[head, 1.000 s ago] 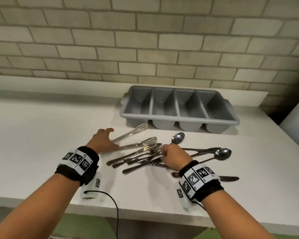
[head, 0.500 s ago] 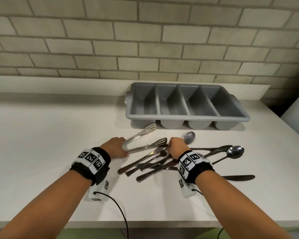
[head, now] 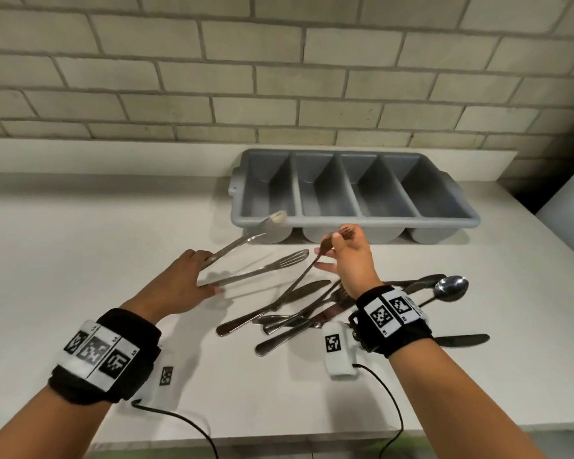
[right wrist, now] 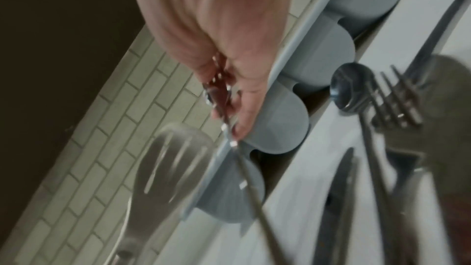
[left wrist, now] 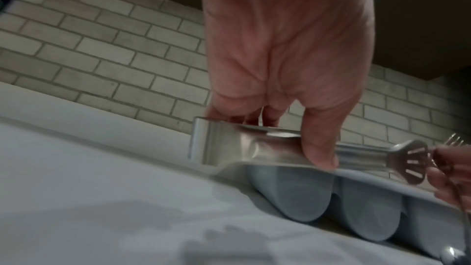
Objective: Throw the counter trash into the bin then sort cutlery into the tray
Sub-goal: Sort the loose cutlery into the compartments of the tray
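Observation:
On the white counter lies a pile of metal cutlery (head: 299,313) made up of knives, forks and spoons. My left hand (head: 204,271) grips steel tongs (head: 246,240) at their hinge end; the two slotted arms spread toward the tray. In the left wrist view my fingers (left wrist: 318,148) curl round the tongs (left wrist: 244,148). My right hand (head: 340,238) pinches a fork (head: 307,271) near its tines, and the handle hangs down over the pile. A grey tray (head: 411,223) with several empty compartments stands just beyond both hands.
A spoon (head: 451,288) and a knife (head: 461,339) lie to the right of my right wrist. A brick wall rises behind the tray. The counter's front edge (head: 279,438) runs below my wrists, and cables hang from both wristbands.
My left hand has closed on the tongs and raised their far end off the counter. My right hand has lifted a fork out of the pile toward the tray.

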The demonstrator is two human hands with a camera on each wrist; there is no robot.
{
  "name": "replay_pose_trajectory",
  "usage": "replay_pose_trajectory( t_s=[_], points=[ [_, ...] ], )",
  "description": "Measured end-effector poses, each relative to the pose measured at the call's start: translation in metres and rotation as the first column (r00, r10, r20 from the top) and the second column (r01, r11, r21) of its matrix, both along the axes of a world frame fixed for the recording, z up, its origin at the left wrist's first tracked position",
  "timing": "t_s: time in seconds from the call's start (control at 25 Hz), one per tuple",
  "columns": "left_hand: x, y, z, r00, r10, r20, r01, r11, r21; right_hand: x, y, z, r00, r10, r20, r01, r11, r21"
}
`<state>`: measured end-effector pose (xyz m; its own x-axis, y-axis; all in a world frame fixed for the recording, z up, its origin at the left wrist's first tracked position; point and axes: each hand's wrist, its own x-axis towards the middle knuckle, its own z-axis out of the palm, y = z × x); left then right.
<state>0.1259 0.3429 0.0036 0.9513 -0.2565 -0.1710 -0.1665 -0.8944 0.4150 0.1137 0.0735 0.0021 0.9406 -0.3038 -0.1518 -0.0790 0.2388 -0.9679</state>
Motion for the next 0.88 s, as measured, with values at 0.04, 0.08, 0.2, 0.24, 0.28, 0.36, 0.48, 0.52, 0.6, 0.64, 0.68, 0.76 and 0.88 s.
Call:
replay_pose_trajectory(
  t_s=[0.04, 0.08, 0.2, 0.24, 0.28, 0.36, 0.48, 0.52, 0.6, 0.64, 0.68, 0.76, 0.88],
  points=[
    [-0.001, 0.0, 0.005, 1.0, 0.005, 0.01, -0.005, 0.999, -0.039, 0.004, 0.0, 0.003, 0.999, -0.037, 0.023, 0.037, 0.999, 0.024],
    [-0.001, -0.002, 0.011, 1.0, 0.009, 0.023, -0.007, 0.997, -0.079, 0.01, -0.001, 0.005, 0.997, -0.07, 0.024, 0.069, 0.997, 0.025],
    [0.006, -0.022, 0.029, 0.994, 0.047, 0.095, -0.026, 0.975, -0.219, 0.023, -0.005, 0.012, 0.993, -0.112, 0.027, 0.109, 0.991, 0.078],
    [0.011, -0.033, 0.035, 0.992, 0.087, 0.095, -0.056, 0.955, -0.291, 0.025, -0.008, 0.014, 0.992, -0.12, 0.045, 0.114, 0.986, 0.119],
    [0.016, -0.045, 0.039, 0.987, 0.144, 0.07, -0.108, 0.92, -0.376, 0.026, -0.01, 0.016, 0.99, -0.126, 0.059, 0.116, 0.982, 0.148],
    [0.033, -0.07, 0.047, 0.961, 0.274, -0.024, -0.25, 0.834, -0.491, 0.028, -0.019, 0.022, 0.989, -0.136, 0.053, 0.127, 0.981, 0.146],
    [0.06, -0.1, 0.056, 0.92, 0.378, -0.1, -0.379, 0.803, -0.459, 0.034, -0.037, 0.022, 0.99, -0.125, -0.071, 0.127, 0.992, 0.014],
    [0.069, -0.108, 0.058, 0.916, 0.386, -0.105, -0.393, 0.816, -0.424, 0.036, -0.042, 0.023, 0.988, -0.106, -0.11, 0.105, 0.994, -0.011],
    [0.086, -0.121, 0.056, 0.918, 0.384, -0.1, -0.394, 0.855, -0.338, 0.035, -0.051, 0.024, 0.989, -0.065, -0.135, 0.068, 0.998, 0.019],
    [0.091, -0.128, 0.056, 0.921, 0.379, -0.091, -0.388, 0.873, -0.294, 0.034, -0.055, 0.025, 0.992, -0.049, -0.119, 0.058, 0.996, 0.073],
    [0.096, -0.133, 0.055, 0.924, 0.374, -0.081, -0.382, 0.889, -0.253, 0.032, -0.059, 0.026, 0.995, -0.032, -0.099, 0.043, 0.992, 0.12],
    [0.105, -0.144, 0.052, 0.936, 0.35, -0.039, -0.352, 0.924, -0.153, 0.029, -0.067, 0.026, 0.995, 0.003, -0.101, 0.006, 0.997, 0.08],
    [0.122, -0.16, 0.05, 0.952, 0.307, -0.014, -0.305, 0.95, 0.071, 0.034, -0.074, 0.021, 0.986, -0.022, -0.166, 0.017, 0.999, -0.03]
  ],
)
